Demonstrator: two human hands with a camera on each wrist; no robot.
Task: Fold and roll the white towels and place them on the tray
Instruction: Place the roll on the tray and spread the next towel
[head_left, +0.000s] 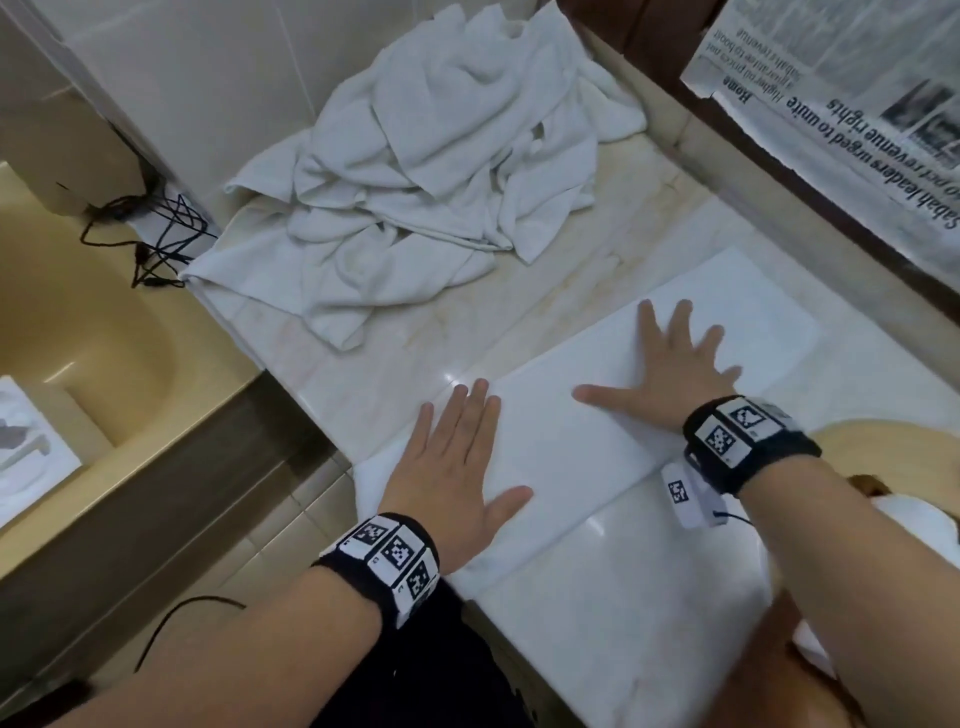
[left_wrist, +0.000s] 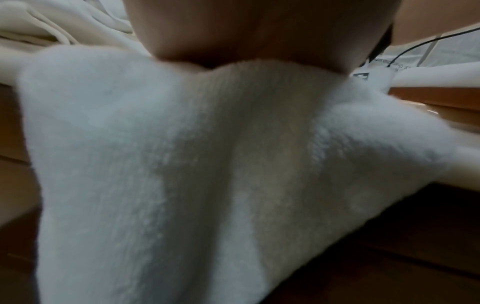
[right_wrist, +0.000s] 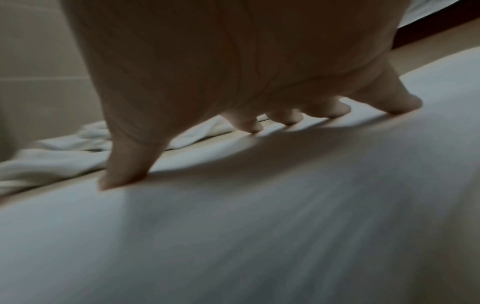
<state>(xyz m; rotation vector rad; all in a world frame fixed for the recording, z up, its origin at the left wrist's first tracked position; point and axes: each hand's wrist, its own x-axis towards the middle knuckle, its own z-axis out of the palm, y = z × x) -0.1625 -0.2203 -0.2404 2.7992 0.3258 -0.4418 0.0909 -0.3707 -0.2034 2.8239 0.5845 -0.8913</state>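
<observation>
White towel (head_left: 582, 415), folded into a long flat strip, laid diagonally on pale marble counter (head_left: 395, 364); near end hangs slightly over counter edge, seen from left wrist view as terry cloth (left_wrist: 207, 164) draping off a ledge. Left hand (head_left: 457, 467) flat, palm down on near end of strip, fingers straight and together, thumb out to the side; nothing grasped. Right hand (head_left: 670, 374) flat on middle of strip, fingers spread wide, thumb pointing toward left hand; nothing grasped. Right wrist view: fingertips (right_wrist: 400, 102) pressed onto cloth surface, palm slightly raised. Black bands with square black-and-white markers on both wrists.

Beyond the strip, heap of crumpled white towels (head_left: 426, 171) at far end of counter, apart from folded one, against tiled wall. Tangled black cable (head_left: 156, 239) just left of heap. Beige basin (head_left: 78, 322) below at left. Newspaper (head_left: 841, 104) fixed along upper right. No tray identifiable in any view.
</observation>
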